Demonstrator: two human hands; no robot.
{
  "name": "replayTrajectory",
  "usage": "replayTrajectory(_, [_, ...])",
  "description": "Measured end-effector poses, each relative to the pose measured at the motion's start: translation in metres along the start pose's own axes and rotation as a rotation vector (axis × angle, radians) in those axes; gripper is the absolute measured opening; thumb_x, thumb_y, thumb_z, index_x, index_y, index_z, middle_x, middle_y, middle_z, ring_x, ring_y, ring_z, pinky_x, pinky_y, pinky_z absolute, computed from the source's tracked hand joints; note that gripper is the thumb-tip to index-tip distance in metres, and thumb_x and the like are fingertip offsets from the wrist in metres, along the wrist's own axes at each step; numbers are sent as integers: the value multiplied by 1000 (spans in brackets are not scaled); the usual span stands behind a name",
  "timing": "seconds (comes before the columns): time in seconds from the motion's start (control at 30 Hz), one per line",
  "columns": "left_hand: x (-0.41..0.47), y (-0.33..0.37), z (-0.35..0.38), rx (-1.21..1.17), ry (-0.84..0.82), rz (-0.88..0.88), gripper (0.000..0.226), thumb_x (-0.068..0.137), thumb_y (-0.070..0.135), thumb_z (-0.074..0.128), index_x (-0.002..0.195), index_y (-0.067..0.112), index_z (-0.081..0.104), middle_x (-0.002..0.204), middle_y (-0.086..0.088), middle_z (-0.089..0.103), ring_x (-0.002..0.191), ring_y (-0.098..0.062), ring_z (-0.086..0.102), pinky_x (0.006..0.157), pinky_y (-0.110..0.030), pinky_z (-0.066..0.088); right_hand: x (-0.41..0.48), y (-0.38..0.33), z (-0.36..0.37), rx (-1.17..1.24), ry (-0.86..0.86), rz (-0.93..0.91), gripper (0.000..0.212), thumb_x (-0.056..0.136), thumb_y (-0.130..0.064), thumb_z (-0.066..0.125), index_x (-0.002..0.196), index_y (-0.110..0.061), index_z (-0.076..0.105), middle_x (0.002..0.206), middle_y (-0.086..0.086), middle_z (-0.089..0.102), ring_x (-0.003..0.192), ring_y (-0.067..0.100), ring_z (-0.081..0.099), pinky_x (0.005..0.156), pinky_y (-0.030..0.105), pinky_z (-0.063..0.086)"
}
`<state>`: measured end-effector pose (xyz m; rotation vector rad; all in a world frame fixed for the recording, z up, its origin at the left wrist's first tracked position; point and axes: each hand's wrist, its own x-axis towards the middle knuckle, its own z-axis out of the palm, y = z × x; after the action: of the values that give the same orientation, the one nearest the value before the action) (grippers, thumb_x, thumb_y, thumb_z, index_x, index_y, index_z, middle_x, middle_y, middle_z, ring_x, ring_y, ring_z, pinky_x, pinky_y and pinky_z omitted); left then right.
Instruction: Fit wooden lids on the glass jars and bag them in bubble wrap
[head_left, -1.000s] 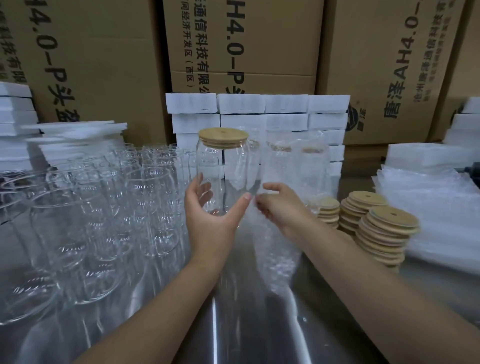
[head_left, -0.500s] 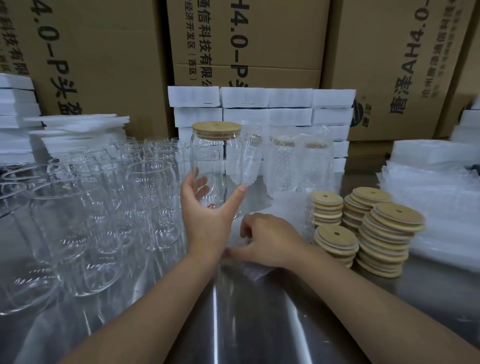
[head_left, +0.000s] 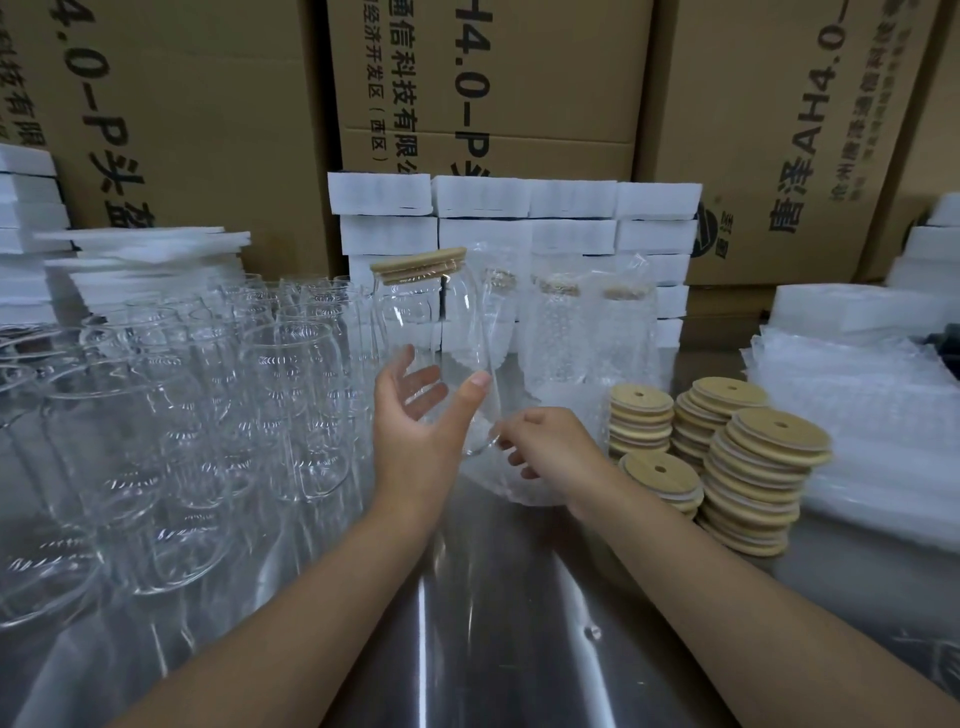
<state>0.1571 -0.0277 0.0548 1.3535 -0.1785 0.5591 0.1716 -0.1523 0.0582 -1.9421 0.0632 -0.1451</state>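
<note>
Over the middle of the worktop (head_left: 467, 623), left hand (head_left: 415, 436) has its grip wrapped round the lidded glass jar (head_left: 431, 322) while the right hand (head_left: 550, 447) pinches the bubble-wrap bag (head_left: 514, 491) by the jar's base, so I'd hold that mouth wide and slide the jar in bottom-first.

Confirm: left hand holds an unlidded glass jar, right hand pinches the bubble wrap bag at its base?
Not unlidded. The head view shows a wooden lid seated on the glass jar that the left hand holds. The right hand does pinch the bubble wrap bag at its base.
</note>
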Motion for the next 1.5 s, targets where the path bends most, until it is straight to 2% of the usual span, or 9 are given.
replayTrajectory(0.23, [-2, -2, -1, 65, -23, -44, 91, 55, 60, 78, 134, 36, 39, 118, 15, 54, 114, -4, 56, 89, -30, 51, 3, -6, -7, 183, 48, 66, 15, 81, -21, 50, 75, -11, 60, 77, 5, 61, 71, 19, 57, 69, 31, 48])
replayTrajectory(0.43, [0, -8, -3, 146, -53, -61, 86, 71, 40, 81, 143, 30, 34, 126, 8, 50, 117, -8, 51, 90, -26, 42, 2, -6, -5, 236, 1, 6, 16, 82, -19, 50, 73, -9, 59, 81, 7, 62, 78, 21, 60, 81, 37, 53])
replayTrajectory(0.57, [-1, -8, -1, 162, -122, -70, 86, 70, 58, 74, 142, 31, 35, 127, 8, 50, 120, -9, 51, 96, -29, 44, -4, -11, -1, 302, -36, -93, 23, 94, -29, 44, 87, -12, 59, 82, 2, 64, 66, 14, 63, 60, 27, 52])
replayTrajectory(0.7, [1, -9, 1, 81, -130, -156, 53, 95, 54, 42, 141, 28, 45, 140, 6, 50, 130, -11, 45, 113, -46, 35, -8, -7, 1, 174, -6, -252, 57, 80, -68, 48, 118, -26, 47, 108, -8, 60, 94, 18, 65, 78, 35, 53])
replayTrajectory(0.8, [3, -8, 1, 82, -146, -174, 39, 102, 35, 39, 136, 24, 53, 139, 7, 52, 130, -8, 45, 115, -41, 31, -11, -5, 2, 23, 90, -312, 82, 63, -70, 69, 128, -34, 34, 106, -19, 56, 101, 9, 59, 88, 34, 50])
replayTrajectory(0.97, [6, -3, 1, 132, -99, -79, 13, 96, 22, 56, 103, 29, 64, 116, 8, 61, 116, -8, 55, 94, -19, 40, -8, -4, -3, 19, 249, -328, 80, 55, -72, 70, 116, -37, 33, 98, -20, 57, 88, -1, 58, 73, 25, 46])
replayTrajectory(1.13, [5, -6, 0, 144, -57, -177, 30, 94, 28, 58, 122, 16, 59, 114, 3, 62, 105, -11, 59, 94, -31, 47, -8, -4, -2, 78, 373, -370, 81, 50, -75, 65, 114, -38, 32, 97, -20, 58, 77, -12, 57, 67, 21, 44])
replayTrajectory(1.3, [7, -5, 3, 5, -35, -395, 21, 96, 5, 45, 114, 14, 50, 77, -5, 60, 59, -14, 59, 53, -22, 53, -7, -4, -2, 69, 396, -388, 84, 50, -75, 64, 117, -38, 29, 102, -21, 54, 88, 5, 62, 78, 40, 55])
replayTrajectory(1.5, [6, -6, 0, 134, 1, -240, 27, 90, -1, 52, 112, 15, 54, 68, -2, 56, 55, -6, 55, 59, -17, 52, -8, -5, -2, 53, 410, -382, 83, 55, -70, 68, 120, -35, 30, 103, -21, 52, 92, 3, 56, 81, 39, 52])
